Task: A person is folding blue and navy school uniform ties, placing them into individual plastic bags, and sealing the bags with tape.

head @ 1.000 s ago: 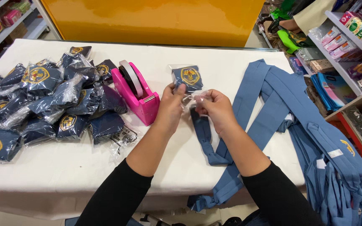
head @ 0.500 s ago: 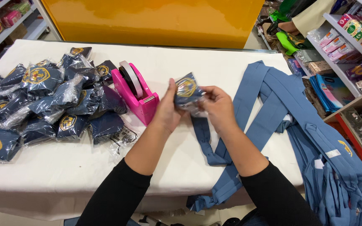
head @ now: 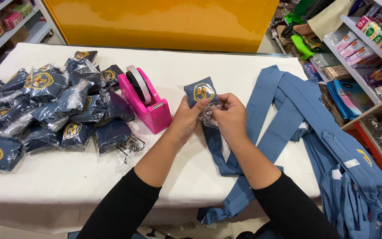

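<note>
We now hold the bagged folded tie [head: 201, 93] lower, above the white table [head: 67, 186], left hand [head: 186, 118] gripping it while right hand [head: 229, 116] has gathered its clear bag opening, beside the pink tape dispenser [head: 146, 100].

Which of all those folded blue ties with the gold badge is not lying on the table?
The tie held up between the left hand and right hand, beside the pink tape dispenser. The other bagged ties lie heaped on the table.
</note>
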